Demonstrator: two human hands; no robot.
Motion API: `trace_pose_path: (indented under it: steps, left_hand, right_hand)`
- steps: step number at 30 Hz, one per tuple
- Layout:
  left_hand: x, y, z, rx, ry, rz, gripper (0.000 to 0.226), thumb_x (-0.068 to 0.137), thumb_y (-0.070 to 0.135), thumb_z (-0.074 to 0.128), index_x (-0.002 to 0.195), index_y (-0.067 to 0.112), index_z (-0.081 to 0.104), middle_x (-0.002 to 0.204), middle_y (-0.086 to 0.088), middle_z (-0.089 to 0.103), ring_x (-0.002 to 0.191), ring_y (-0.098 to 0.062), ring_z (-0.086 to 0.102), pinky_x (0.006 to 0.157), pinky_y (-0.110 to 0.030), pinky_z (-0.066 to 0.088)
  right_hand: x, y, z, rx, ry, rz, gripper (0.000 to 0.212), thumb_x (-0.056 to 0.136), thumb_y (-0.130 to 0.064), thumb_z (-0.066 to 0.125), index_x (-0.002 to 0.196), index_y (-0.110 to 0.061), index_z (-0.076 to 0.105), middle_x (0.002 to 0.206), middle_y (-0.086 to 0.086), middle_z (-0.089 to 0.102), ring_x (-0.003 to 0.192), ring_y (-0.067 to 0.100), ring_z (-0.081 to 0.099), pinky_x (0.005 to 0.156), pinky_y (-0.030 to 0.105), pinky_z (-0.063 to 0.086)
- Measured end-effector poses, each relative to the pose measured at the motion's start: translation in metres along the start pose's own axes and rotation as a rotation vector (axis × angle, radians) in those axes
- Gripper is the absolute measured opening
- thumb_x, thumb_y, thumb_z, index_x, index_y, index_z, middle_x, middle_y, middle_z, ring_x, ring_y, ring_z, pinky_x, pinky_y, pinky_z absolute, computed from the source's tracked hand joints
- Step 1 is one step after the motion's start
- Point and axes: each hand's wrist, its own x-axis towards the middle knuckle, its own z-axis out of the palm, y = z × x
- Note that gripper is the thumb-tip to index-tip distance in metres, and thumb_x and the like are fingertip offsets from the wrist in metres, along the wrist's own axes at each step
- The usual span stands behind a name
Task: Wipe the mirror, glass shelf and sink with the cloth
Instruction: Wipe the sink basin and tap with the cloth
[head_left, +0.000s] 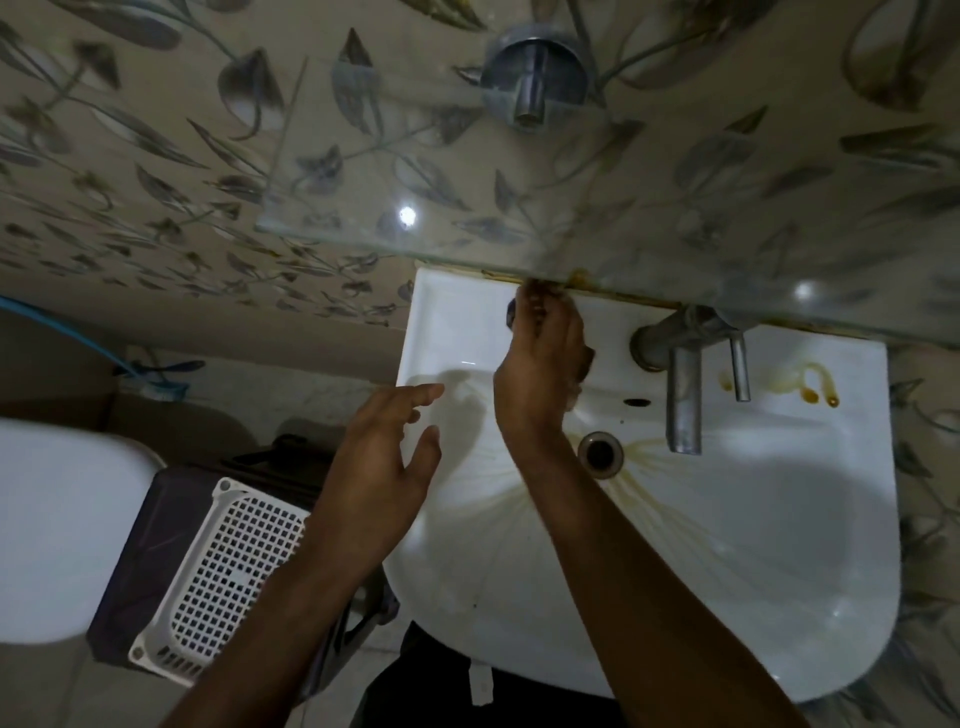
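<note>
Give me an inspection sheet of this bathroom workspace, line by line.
Surface: white sink with brown streaks round the drain and rust-coloured stains right of the tap.
Job's things: glass shelf above the sink; cloth not clearly seen; mirror not in view.
Clutter: white perforated basket on the floor, left.
Hands: left hand open over the sink's left rim; right hand raised at the shelf's front edge, grip unclear.
Cables: blue hose far left.
Surroundings: leaf-patterned tiles.

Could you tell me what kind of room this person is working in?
Most likely a small home bathroom: a white wall-mounted sink with a metal tap, a glass shelf above it, and what looks like a toilet lid to the left.
</note>
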Motion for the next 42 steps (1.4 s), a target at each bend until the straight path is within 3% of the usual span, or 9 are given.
trace_pose_path:
  steps: [2, 7, 10, 14, 25, 29, 37, 40, 42]
  left_hand:
    - [-0.001, 0.001, -0.002, 0.0, -0.011, -0.002, 0.038, 0.093, 0.018, 0.06, 0.128, 0.032, 0.058, 0.122, 0.015, 0.057, 0.106, -0.001, 0.057, 0.088, -0.016, 0.044]
    - [-0.006, -0.001, -0.009, -0.018, 0.034, -0.018, 0.035, 0.093, 0.016, 0.06, 0.126, 0.03, 0.061, 0.118, 0.018, 0.056, 0.107, 0.001, 0.056, 0.087, -0.02, 0.048]
    - [-0.009, -0.001, -0.008, -0.022, 0.047, -0.024, 0.034, 0.093, 0.015, 0.061, 0.126, 0.026, 0.061, 0.119, 0.016, 0.057, 0.108, -0.002, 0.057, 0.088, -0.026, 0.051]
    - [-0.009, 0.0, -0.01, -0.03, 0.055, -0.034, 0.036, 0.094, 0.014, 0.06, 0.128, 0.025, 0.06, 0.118, 0.014, 0.057, 0.106, -0.004, 0.058, 0.09, -0.031, 0.052]
    - [-0.034, -0.033, -0.028, -0.004, 0.115, -0.107, 0.04, 0.094, 0.012, 0.057, 0.133, 0.022, 0.057, 0.117, 0.012, 0.054, 0.113, -0.016, 0.056, 0.098, -0.038, 0.047]
    - [-0.042, -0.041, -0.019, 0.026, 0.06, -0.137, 0.044, 0.097, 0.018, 0.056, 0.141, 0.018, 0.049, 0.123, 0.005, 0.052, 0.117, -0.017, 0.053, 0.099, -0.032, 0.044]
    - [-0.031, -0.043, -0.014, 0.034, 0.033, -0.209, 0.052, 0.098, 0.023, 0.054, 0.148, 0.018, 0.041, 0.146, -0.003, 0.044, 0.132, -0.017, 0.043, 0.112, -0.034, 0.035]
    - [-0.04, -0.047, -0.021, -0.015, 0.089, -0.204, 0.048, 0.096, 0.007, 0.051, 0.143, 0.014, 0.048, 0.136, 0.0, 0.051, 0.126, -0.014, 0.048, 0.11, -0.028, 0.037]
    - [-0.049, -0.049, -0.023, -0.016, 0.102, -0.178, 0.047, 0.091, 0.002, 0.046, 0.136, 0.013, 0.056, 0.125, 0.005, 0.054, 0.118, -0.008, 0.05, 0.102, -0.015, 0.035]
  right_hand:
    - [0.004, 0.027, 0.003, -0.072, 0.03, -0.167, 0.052, 0.088, 0.0, 0.057, 0.139, -0.012, 0.055, 0.133, 0.016, 0.057, 0.124, 0.035, 0.052, 0.095, 0.046, 0.044]
    - [0.01, 0.033, -0.001, -0.192, 0.113, 0.182, 0.051, 0.081, 0.005, 0.056, 0.129, -0.012, 0.057, 0.127, 0.018, 0.057, 0.112, 0.036, 0.053, 0.087, 0.046, 0.045]
    - [-0.001, -0.012, 0.003, -0.005, 0.058, -0.028, 0.05, 0.083, 0.0, 0.051, 0.13, -0.017, 0.059, 0.132, 0.016, 0.055, 0.118, 0.034, 0.051, 0.082, 0.048, 0.047]
    - [-0.015, -0.039, 0.017, 0.222, -0.141, -0.439, 0.063, 0.083, 0.004, 0.061, 0.143, -0.016, 0.052, 0.142, 0.009, 0.052, 0.129, 0.025, 0.042, 0.106, 0.04, 0.039]
    - [-0.033, -0.04, 0.012, 0.373, -0.296, -0.434, 0.057, 0.09, -0.009, 0.047, 0.146, -0.017, 0.049, 0.137, 0.011, 0.051, 0.124, 0.033, 0.046, 0.106, 0.046, 0.043]
    - [-0.077, -0.015, -0.007, 0.435, -0.396, -0.583, 0.073, 0.076, 0.014, 0.058, 0.143, -0.014, 0.053, 0.139, 0.008, 0.049, 0.124, 0.028, 0.043, 0.11, 0.043, 0.039]
    - [0.007, -0.046, 0.012, 0.335, -0.357, -0.405, 0.064, 0.08, 0.008, 0.07, 0.139, -0.012, 0.057, 0.131, 0.012, 0.054, 0.119, 0.03, 0.043, 0.1, 0.039, 0.046]
    - [-0.044, -0.038, 0.003, 0.552, -0.422, -0.363, 0.033, 0.096, -0.002, 0.061, 0.128, -0.01, 0.066, 0.116, 0.006, 0.05, 0.104, 0.005, 0.049, 0.08, 0.024, 0.051]
    - [-0.094, -0.023, -0.012, 0.633, -0.476, -0.438, 0.039, 0.095, 0.001, 0.057, 0.129, -0.018, 0.067, 0.117, 0.007, 0.05, 0.106, 0.0, 0.045, 0.08, 0.02, 0.047]
